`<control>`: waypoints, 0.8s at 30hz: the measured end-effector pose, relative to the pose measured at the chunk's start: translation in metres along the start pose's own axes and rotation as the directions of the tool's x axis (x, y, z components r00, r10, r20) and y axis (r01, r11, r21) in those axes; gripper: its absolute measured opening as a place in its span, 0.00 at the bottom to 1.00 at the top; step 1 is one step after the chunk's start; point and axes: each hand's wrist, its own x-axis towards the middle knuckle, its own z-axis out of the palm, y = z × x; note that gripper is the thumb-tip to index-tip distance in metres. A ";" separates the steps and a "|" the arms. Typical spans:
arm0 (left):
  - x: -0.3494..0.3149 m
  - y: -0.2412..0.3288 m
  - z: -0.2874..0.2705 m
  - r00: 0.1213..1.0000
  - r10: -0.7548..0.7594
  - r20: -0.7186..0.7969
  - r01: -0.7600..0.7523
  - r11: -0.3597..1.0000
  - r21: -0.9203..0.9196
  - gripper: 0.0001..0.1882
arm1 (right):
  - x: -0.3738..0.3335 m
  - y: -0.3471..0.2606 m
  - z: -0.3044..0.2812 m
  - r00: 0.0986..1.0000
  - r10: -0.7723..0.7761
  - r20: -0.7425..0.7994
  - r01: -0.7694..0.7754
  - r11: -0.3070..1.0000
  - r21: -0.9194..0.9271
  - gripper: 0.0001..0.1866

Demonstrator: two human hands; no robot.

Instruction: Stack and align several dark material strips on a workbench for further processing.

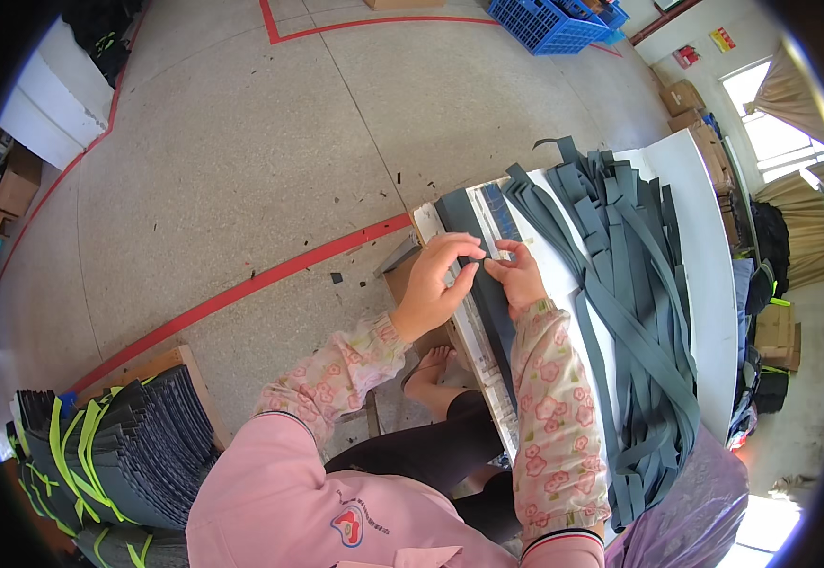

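From afar, I see the left hand (pixel 440 282) and right hand (pixel 518 274) close together over a dark strap (pixel 497 320) on the table (pixel 717 248) (their grip I cannot tell); beyond the table, a blue crate (pixel 542 30) holds indistinct items (pixel 577 8).

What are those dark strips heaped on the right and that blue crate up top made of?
Dark strips: matte, probably woven webbing or synthetic fabric, since they bend in loose curves; any weave is too small to tell.
Blue crate: probably smooth moulded plastic, from its even colour and openwork walls.
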 end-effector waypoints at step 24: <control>0.024 -0.067 0.007 0.922 0.312 0.229 -0.381 0.836 0.394 0.05 | -0.147 0.068 -0.022 0.775 -0.622 0.109 0.252 0.147 -0.956 0.31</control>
